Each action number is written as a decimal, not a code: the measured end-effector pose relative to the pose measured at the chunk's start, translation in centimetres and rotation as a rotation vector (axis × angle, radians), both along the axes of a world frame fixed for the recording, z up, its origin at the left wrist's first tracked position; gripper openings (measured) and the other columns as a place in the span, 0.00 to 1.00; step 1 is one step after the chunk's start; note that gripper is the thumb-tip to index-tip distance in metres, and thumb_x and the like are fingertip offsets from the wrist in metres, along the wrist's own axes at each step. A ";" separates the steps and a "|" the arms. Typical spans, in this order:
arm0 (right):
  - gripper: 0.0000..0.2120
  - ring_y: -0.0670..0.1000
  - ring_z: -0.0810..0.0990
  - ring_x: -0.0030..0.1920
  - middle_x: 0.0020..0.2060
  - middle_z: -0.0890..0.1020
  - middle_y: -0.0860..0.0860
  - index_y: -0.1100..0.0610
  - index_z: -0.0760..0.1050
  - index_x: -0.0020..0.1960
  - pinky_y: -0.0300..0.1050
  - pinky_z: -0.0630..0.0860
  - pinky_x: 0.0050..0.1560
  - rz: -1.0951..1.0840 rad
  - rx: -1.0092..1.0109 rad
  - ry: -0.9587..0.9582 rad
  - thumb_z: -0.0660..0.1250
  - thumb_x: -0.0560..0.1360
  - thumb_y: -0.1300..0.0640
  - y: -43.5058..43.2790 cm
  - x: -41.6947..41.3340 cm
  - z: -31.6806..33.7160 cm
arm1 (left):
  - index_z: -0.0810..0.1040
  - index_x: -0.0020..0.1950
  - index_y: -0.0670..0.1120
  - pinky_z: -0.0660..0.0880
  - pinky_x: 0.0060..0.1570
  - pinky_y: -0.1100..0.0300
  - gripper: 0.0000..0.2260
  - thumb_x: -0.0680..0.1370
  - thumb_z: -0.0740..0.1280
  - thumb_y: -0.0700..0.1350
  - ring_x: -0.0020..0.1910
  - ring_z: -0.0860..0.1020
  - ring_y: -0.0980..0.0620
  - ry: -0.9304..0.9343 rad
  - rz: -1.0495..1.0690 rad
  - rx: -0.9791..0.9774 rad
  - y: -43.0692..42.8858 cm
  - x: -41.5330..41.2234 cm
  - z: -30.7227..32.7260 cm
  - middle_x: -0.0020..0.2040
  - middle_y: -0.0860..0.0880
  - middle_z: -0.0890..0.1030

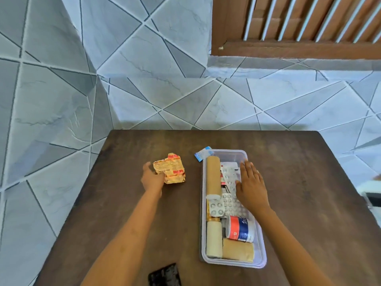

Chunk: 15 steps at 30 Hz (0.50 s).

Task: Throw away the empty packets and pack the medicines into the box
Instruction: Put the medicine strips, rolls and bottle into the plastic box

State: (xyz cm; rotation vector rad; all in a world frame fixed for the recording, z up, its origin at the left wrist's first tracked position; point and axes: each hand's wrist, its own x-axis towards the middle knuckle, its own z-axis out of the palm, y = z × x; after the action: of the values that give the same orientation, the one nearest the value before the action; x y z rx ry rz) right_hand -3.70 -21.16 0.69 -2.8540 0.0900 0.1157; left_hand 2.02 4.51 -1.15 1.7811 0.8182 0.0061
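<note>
1. On worktop [288,172], left of centre: crumpled yellow-and-red packet [170,169], left hand [153,178] closed on its near-left corner, thumb side hidden. Looks flattened and empty, so probably headed for the bin, not the box.
2. Right hand [250,185] flat and spread, palm down, holding nothing, resting over far-right part of clear plastic box [260,244]. Likely pressing blister strips [227,203] down or steadying the box; cannot tell which.
3. Box contents: long brown roll [213,176] along left wall, pale roll [214,238] and tan roll [238,249] at near end, red-white-blue tub [240,228] lying on its side, blister strips in the middle. Packed fairly full, most medicines apparently in already.
4. Small blue-and-white sachet [203,154] half on the box's far-left corner, half outside. Not yet sorted.
5. Dark flat object [165,275] at near edge of worktop, clear of both arms.
6. No bin in view; nothing blocking left hand's lift path.
</note>
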 end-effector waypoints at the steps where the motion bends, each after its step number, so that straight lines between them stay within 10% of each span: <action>1: 0.29 0.54 0.47 0.77 0.77 0.48 0.56 0.59 0.43 0.75 0.48 0.46 0.76 0.007 0.031 -0.003 0.52 0.79 0.57 -0.2 -0.4 0.0 | 0.66 0.70 0.47 0.75 0.47 0.59 0.27 0.74 0.66 0.31 0.57 0.76 0.45 -0.059 0.043 -0.072 -0.3 0.1 0.7 0.64 0.40 0.75; 7: 0.28 0.52 0.52 0.76 0.76 0.50 0.54 0.59 0.45 0.75 0.42 0.49 0.75 0.049 0.176 -0.031 0.53 0.78 0.61 -1.8 -3.2 -0.3 | 0.68 0.67 0.47 0.76 0.44 0.58 0.25 0.73 0.68 0.31 0.56 0.78 0.44 -0.179 -0.233 -0.270 -5.3 -0.6 4.8 0.57 0.41 0.79; 10: 0.29 0.51 0.55 0.76 0.76 0.53 0.52 0.57 0.47 0.75 0.40 0.51 0.73 0.054 0.266 -0.044 0.47 0.76 0.48 -2.1 -4.4 -0.3 | 0.70 0.65 0.44 0.77 0.38 0.60 0.24 0.72 0.68 0.30 0.49 0.78 0.46 -0.063 -0.541 -0.177 -8.8 -2.1 4.9 0.51 0.42 0.78; 15: 0.32 0.49 0.57 0.75 0.76 0.56 0.50 0.55 0.50 0.75 0.38 0.53 0.70 0.030 0.367 -0.061 0.42 0.73 0.42 -2.7 -6.0 -1.0 | 0.77 0.59 0.43 0.78 0.56 0.49 0.18 0.70 0.70 0.34 0.55 0.80 0.41 0.041 -0.759 0.108 -11.5 -4.8 3.9 0.56 0.39 0.80</action>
State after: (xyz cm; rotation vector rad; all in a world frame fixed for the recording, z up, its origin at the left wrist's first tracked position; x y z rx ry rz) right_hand -9.74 -23.89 -0.28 -2.4905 0.0110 0.0456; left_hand -2.82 -6.96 2.72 2.1009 0.1299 -0.4917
